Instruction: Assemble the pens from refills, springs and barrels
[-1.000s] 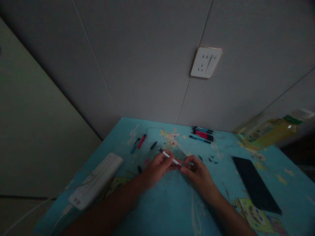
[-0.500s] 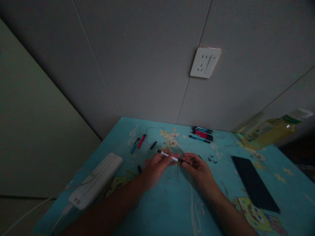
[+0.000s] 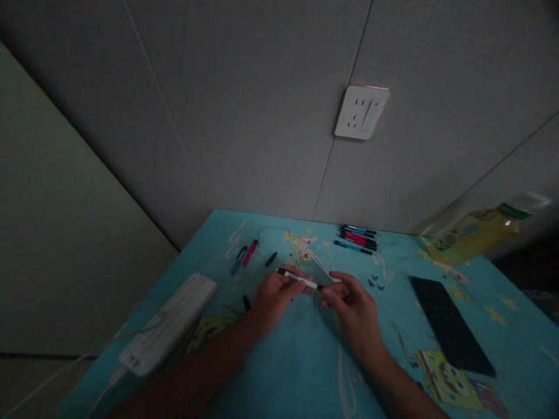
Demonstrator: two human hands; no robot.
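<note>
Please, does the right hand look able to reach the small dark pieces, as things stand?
Probably yes: the small dark pieces lie close beside the right hand, with nothing visible between, though this hand is occupied at the end of the white pen.

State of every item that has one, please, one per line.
Left hand: closed around white pen.
Right hand: at the white pen's dark end, grip unclear.
White pen: held aslant.
Pen row: lying side by side.
Wall socket: nothing plugged in.
Bottle: filled at least partly.
White power strip: lying flat.
Dark slab: lying flat.
</note>
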